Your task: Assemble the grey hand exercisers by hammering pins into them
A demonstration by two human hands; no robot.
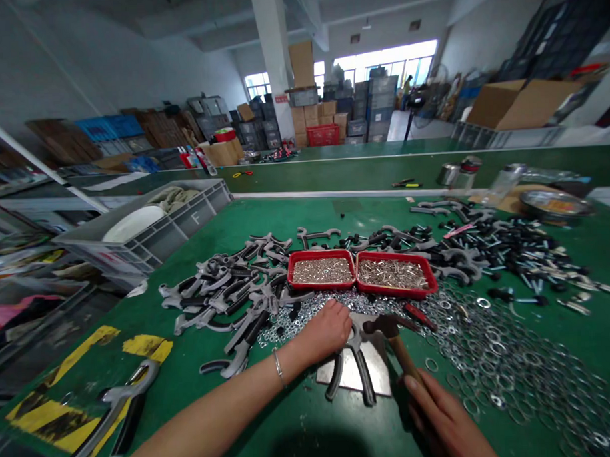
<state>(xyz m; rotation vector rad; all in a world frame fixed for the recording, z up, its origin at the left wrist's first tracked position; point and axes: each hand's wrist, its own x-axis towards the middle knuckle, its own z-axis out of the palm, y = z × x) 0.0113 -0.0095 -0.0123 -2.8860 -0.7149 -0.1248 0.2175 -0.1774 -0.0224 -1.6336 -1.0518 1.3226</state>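
My left hand rests closed on the head of a pair of pliers lying on a flat metal plate on the green table. Its fingers curl down over the joint, and what they pinch there is hidden. My right hand grips the wooden handle of a hammer, whose dark head hovers just above the plate beside the pliers. Two red trays of small metal pins sit just behind the plate.
Piles of grey and black plier halves lie left, metal washers spread right, black handles with bolts far right. A finished pair of pliers lies on yellow-black tape at the near left. A grey crate stands beyond.
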